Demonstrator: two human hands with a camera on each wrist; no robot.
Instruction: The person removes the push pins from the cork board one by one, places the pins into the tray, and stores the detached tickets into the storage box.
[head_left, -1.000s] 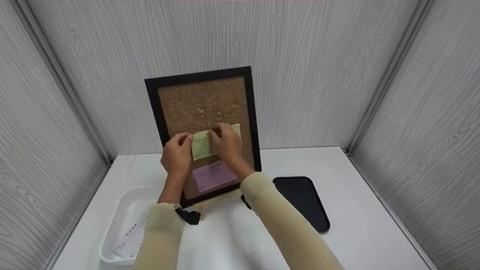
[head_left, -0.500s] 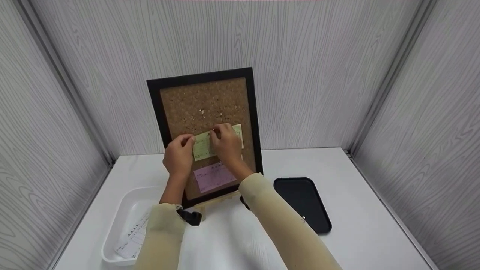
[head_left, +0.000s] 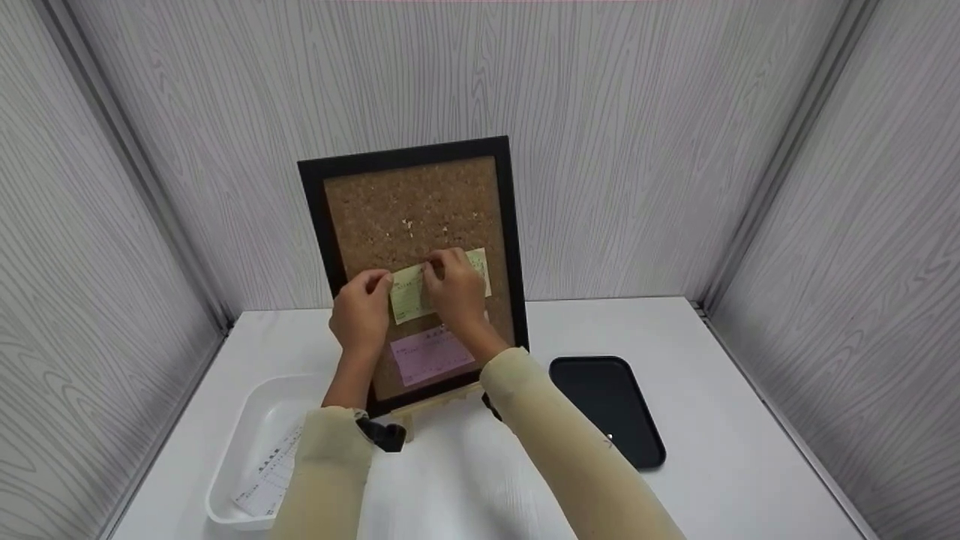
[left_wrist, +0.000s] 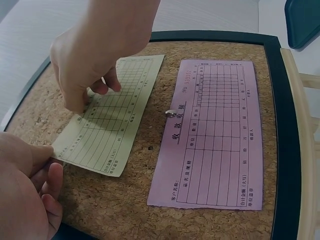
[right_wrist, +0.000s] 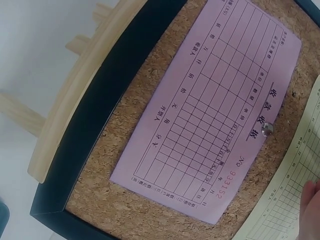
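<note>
A yellow-green receipt slip (head_left: 407, 298) lies against a black-framed corkboard (head_left: 412, 191). My left hand (head_left: 361, 311) pinches its upper left corner between thumb and finger, as the left wrist view also shows. At the slip's top edge, near the middle, my right hand (head_left: 456, 289) has thumb and fingers together on a pushpin, mostly hidden by the fingers. Below, a pink receipt slip (head_left: 429, 358) is fixed to the cork by a silver pushpin (right_wrist: 268, 129) at its top edge.
The board leans on a wooden easel (right_wrist: 85, 95). A white tray (head_left: 225, 472) with printed white slips (head_left: 264, 480) stands front left. To the right lies a black tray (head_left: 600, 382) with a tiny bright item in it, partly behind the right sleeve.
The whole head view has shifted slightly, so everything sits a little farther right. Both hands keep their places at the yellow-green receipt slip, with hardly any movement against the board.
</note>
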